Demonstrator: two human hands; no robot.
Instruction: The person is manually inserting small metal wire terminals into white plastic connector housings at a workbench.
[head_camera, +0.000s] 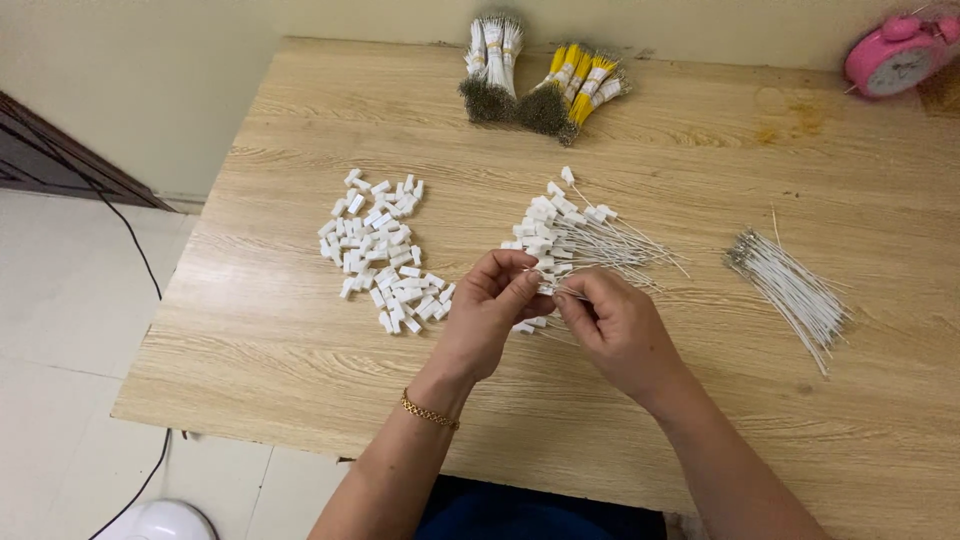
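Left hand (492, 305) and right hand (612, 325) pinching one small white plastic connector (546, 290) between fingertips, above pale wooden table (700, 420), loose white connector pile (382, 250) just left

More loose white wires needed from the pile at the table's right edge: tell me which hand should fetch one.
Right hand, probably: the loose white wires lie on its side.
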